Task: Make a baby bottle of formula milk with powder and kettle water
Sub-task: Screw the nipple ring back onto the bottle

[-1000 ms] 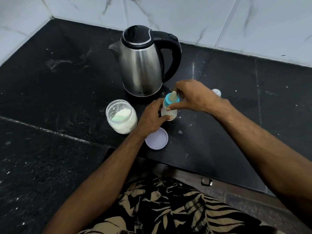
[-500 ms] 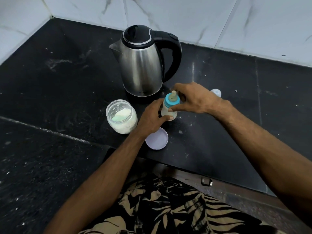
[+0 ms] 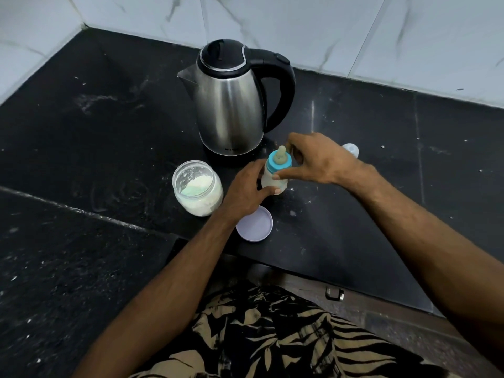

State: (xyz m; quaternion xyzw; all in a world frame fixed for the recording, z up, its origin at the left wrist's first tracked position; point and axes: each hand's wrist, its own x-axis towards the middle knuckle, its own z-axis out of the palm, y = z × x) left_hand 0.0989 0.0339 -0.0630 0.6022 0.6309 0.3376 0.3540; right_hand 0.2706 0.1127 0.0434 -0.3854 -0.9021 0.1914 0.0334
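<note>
A small baby bottle (image 3: 272, 182) with milky liquid stands on the black counter (image 3: 109, 148) in front of the steel kettle (image 3: 231, 105). Its blue collar and teat (image 3: 279, 160) sit on top. My left hand (image 3: 245, 190) grips the bottle's body from the left. My right hand (image 3: 319, 159) holds the blue collar, thumb in front and fingers behind. An open glass jar of white powder (image 3: 197, 186) stands to the left of the bottle.
The jar's pale lid (image 3: 255, 225) lies upside down near the counter's front edge, under my left wrist. A small clear cap (image 3: 351, 149) sits behind my right hand. White tiled walls close the counter at the back and left.
My right hand has turned on the blue collar, its fingers shifting round the teat. The bottle and my left hand stay in place.
</note>
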